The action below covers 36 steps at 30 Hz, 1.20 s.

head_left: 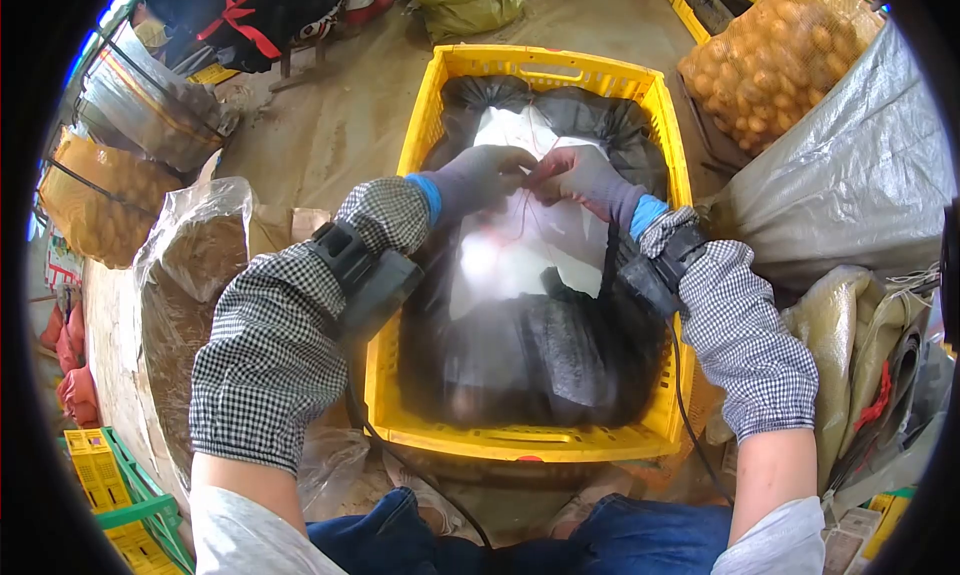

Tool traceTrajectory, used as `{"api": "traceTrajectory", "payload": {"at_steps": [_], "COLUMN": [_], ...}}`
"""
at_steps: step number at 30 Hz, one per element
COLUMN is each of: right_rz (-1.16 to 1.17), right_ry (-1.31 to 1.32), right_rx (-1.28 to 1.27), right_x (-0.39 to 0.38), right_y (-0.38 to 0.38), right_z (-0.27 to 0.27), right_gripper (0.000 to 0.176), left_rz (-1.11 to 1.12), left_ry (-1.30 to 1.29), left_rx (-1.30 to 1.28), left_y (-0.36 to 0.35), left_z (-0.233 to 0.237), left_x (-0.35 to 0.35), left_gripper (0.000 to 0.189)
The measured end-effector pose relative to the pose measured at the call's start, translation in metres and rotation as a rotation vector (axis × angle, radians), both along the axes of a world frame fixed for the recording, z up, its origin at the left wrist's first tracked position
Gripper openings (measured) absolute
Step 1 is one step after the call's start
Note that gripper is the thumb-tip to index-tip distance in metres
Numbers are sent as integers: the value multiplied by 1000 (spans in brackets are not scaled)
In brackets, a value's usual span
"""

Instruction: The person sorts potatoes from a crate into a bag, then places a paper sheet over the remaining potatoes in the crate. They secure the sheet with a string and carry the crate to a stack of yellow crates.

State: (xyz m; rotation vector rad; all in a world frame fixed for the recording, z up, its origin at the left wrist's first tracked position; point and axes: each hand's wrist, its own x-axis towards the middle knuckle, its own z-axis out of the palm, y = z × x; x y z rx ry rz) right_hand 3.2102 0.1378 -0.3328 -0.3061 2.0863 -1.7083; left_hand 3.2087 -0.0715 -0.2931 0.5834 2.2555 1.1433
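Note:
A yellow plastic crate point(524, 439) stands in the middle, lined with a black plastic bag point(500, 360). White sheets point(530, 265) lie on top of the bag, with a thin reddish string point(521, 215) across them. Above the sheets, my left hand point(485, 180) and my right hand point(588, 180), both in grey gloves, meet at the fingertips. Each is pinched closed on the string, near the upper part of the sheets.
Net sacks of round yellowish produce stand at the upper right point(775, 60) and left point(110, 200). A silvery tarp point(850, 165) covers something on the right. Clear plastic point(200, 235) lies left of the crate. A person in dark clothing point(225, 15) is at the upper left.

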Motion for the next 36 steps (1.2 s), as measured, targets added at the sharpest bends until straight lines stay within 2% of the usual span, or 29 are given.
{"api": "traceTrajectory", "payload": {"at_steps": [4, 6, 7, 9, 12, 16, 18, 21, 25, 26, 27, 28, 29, 30, 31, 32, 34, 36], "right_rz": [-172, -258, -302, -341, -376, -373, -346, -287, -128, -162, -191, -207, -161, -113, -61, 174, 341, 328], "right_ry": [392, 503, 554, 597, 659, 695, 733, 778, 716, 725, 714, 699, 823, 954, 1083, 907, 814, 826], "right_rx": [153, 257, 309, 250, 274, 257, 318, 377, 445, 527, 613, 701, 780, 853, 919, 958, 917, 929], "right_x": [5, 15, 18, 17, 23, 26, 27, 31, 53, 58, 60, 69, 86, 112, 141, 169, 207, 216], "right_y": [-16, -22, -23, -23, -24, -24, -23, -21, -14, -10, -3, 3, 7, 8, 8, 12, 11, 9], "right_z": [-10, -10, -11, -20, -14, -12, -9, -6, 0, 8, 14, 19, 29, 42, 46, 37, 14, 6], "right_gripper": [14, 12, 11, 10, 8, 7, 6, 6, 10, 18, 27, 37, 46, 55, 65, 80, 79, 80], "left_rz": [61, 75, 71, 64, 151, 106, 127, 98, 204, 147, 166, 75, 15, -95, -191, -318, -376, -367], "left_ry": [-11, -22, -32, -57, -202, -107, -81, 231, 328, 655, 716, 866, 1077, 1114, 1004, 837, 754, 653], "left_rx": [-64, -76, -33, 55, 119, 10, -32, 45, 37, 27, -142, -225, -221, -372, -440, -342, -336, -280], "left_y": [4, 4, 2, -1, 2, 4, 6, 3, -3, 0, 5, 4, 2, 3, 3, -5, -19, -19], "left_z": [2, 0, -6, -18, -12, -7, -5, -38, -44, -35, -30, -14, -2, 3, 1, -17, -50, -56], "left_x": [-9, -13, -17, -22, -15, -15, -11, -14, -27, -18, -9, 10, 36, 66, 104, 132, 186, 199], "left_gripper": [30, 29, 29, 29, 33, 27, 31, 23, 9, 13, 20, 33, 53, 69, 83, 91, 95, 94]}}
